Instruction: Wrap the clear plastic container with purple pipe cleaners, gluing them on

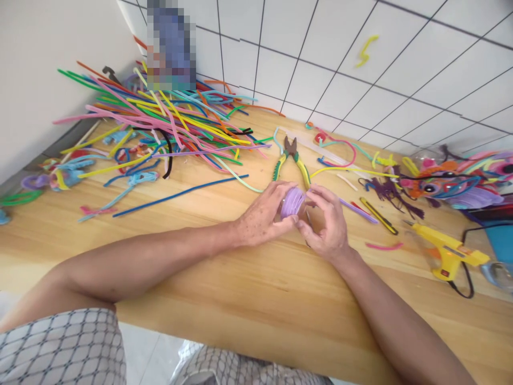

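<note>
A purple pipe cleaner coil [294, 202], wound in tight turns around something I cannot make out, sits between my hands over the middle of the table. My left hand [264, 214] is closed on the coil, thumb below and fingers above. My right hand [326, 219] curls at the coil's right side, thumb and fingertips bent in and touching it. From behind the right fingers a purple strand [358, 210] runs out to the right. Just beyond my hands lie pliers [291, 155] with green and yellow handles, jaws pointing away.
A large pile of coloured pipe cleaners [172, 117] fills the back left. A blue pipe cleaner [180, 196] lies left of my hands. On the right are a yellow utility knife [378, 215], a yellow glue gun [449, 248] with a cord and a colourful pipe-cleaner figure [430, 187]. White tiles [280, 53] rise behind.
</note>
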